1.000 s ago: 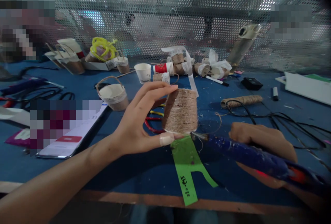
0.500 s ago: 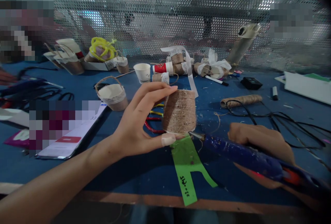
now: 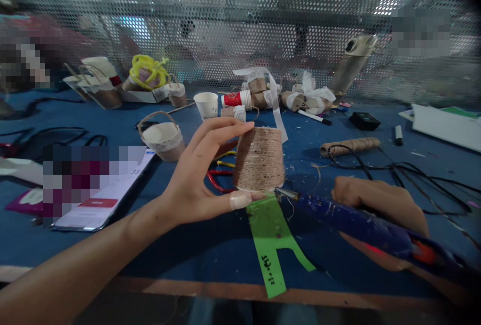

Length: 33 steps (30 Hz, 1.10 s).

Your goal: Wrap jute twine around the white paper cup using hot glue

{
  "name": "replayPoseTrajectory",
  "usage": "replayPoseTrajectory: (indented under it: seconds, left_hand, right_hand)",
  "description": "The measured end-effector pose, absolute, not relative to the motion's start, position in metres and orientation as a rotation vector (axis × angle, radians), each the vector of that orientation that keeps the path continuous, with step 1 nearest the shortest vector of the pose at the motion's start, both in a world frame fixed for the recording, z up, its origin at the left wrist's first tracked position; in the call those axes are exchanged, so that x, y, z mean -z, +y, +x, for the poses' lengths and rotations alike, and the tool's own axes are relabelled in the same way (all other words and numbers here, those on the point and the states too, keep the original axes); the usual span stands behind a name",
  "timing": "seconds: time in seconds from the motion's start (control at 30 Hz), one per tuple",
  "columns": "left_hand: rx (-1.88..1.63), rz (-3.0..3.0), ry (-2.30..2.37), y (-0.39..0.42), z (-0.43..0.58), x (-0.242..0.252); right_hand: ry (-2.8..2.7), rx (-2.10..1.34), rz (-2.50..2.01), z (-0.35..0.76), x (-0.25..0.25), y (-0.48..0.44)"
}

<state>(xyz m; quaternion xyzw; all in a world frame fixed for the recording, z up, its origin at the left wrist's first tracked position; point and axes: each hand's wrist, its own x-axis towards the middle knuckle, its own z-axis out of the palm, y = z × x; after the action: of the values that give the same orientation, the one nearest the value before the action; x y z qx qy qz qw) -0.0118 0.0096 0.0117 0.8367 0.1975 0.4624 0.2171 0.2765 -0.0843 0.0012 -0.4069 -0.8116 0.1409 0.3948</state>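
Note:
My left hand (image 3: 205,175) grips a twine-wrapped cup (image 3: 260,160) between the thumb below and the fingers above; its wide end faces down. In my right hand (image 3: 383,210) is a blue glue gun (image 3: 361,227), its metal nozzle at the cup's lower right rim. Whether the nozzle touches the rim I cannot tell. Under the cup lies a green cut strip (image 3: 268,245) with black handwriting. Red- and yellow-handled tools (image 3: 220,177) lie partly hidden behind my left hand.
A phone (image 3: 108,200) lies at the left, near a small lace-trimmed basket (image 3: 163,139). Farther back stand a white paper cup (image 3: 206,104) and several wrapped cups. To the right are a twine roll (image 3: 349,146), black cable (image 3: 406,167), a black box (image 3: 364,120) and white sheets (image 3: 447,127).
The cup and my left hand have shifted slightly left and up. The glue gun stays by the rim. At the far left, a person's hand and a blue tool have left their earlier place.

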Motion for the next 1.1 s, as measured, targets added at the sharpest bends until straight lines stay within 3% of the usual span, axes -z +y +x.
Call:
replayPoseTrajectory:
  seconds: [1.1]
  left_hand:
    - [-1.349, 2.051, 0.253, 0.029, -0.017, -0.002]
  right_hand:
    - [-1.989, -0.549, -1.019, 0.282, -0.001, -0.07]
